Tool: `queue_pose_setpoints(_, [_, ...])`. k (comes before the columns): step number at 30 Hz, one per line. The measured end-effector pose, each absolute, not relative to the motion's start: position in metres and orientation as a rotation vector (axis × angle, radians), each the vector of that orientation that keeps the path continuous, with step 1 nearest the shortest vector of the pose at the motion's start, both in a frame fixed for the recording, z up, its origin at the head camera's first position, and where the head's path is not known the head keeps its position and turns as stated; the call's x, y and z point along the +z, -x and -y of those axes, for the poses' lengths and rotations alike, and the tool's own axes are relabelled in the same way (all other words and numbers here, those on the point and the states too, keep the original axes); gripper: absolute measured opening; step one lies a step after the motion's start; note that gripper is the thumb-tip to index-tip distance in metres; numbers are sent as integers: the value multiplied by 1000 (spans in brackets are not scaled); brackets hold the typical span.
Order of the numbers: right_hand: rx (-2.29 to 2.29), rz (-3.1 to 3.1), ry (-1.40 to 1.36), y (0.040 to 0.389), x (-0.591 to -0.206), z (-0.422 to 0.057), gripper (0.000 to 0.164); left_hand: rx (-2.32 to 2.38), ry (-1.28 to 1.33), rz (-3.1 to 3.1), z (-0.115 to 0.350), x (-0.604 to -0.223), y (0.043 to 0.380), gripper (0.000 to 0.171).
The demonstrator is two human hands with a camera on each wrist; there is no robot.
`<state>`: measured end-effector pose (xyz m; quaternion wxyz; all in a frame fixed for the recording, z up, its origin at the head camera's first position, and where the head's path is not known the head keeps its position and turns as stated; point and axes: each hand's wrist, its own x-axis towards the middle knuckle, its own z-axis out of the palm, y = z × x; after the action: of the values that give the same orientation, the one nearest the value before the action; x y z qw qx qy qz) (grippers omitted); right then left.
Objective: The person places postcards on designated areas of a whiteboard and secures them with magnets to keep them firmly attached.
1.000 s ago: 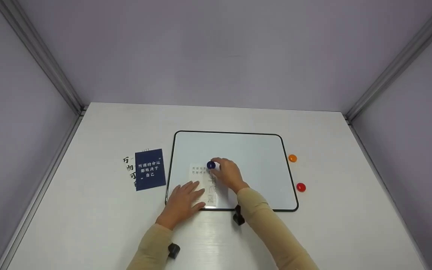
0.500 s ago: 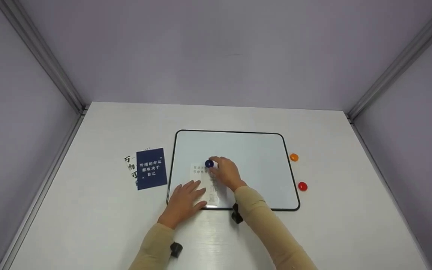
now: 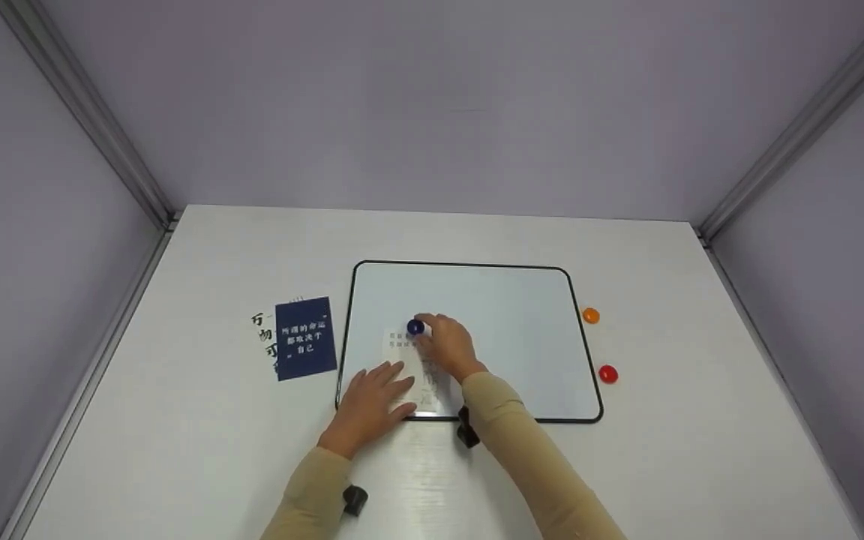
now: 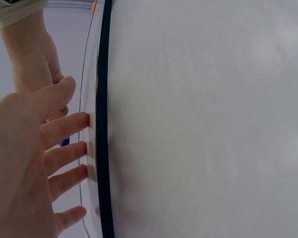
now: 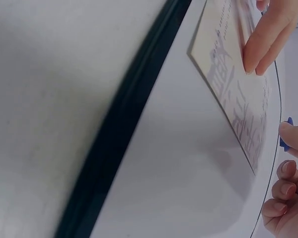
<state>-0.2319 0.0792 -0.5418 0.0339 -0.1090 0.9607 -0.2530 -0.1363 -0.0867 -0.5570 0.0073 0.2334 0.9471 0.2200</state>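
Observation:
My right hand (image 3: 449, 346) pinches a round blue magnet (image 3: 415, 327) between thumb and fingers, over the top edge of a pale card (image 3: 426, 391). The card carries printed characters and lies on the whiteboard (image 3: 511, 337) near its front left. Fingers spread, my left hand (image 3: 369, 405) rests with its fingertips on the card's left side. The right wrist view shows the magnet's blue edge (image 5: 286, 136) poking out by the thumb, with the card (image 5: 233, 94) flat below. In the left wrist view the fingertips (image 4: 82, 148) press down just inside the board's dark rim.
A navy card (image 3: 306, 339) with white characters lies left of the board, partly over a white card (image 3: 264, 339) with black characters. Right of the board are an orange magnet (image 3: 591, 316) and a red magnet (image 3: 608, 373). Walls enclose the white table (image 3: 672, 300).
My right hand has shifted slightly left with the blue magnet, over the card's top edge. The left hand stays in place on the card.

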Motion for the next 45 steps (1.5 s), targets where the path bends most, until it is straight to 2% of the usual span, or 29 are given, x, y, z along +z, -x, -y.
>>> queue_pose_setpoints(45, [-663, -2969, 222, 233, -551, -61, 38, 562, -650, -2931, 84, -556, 140, 45])
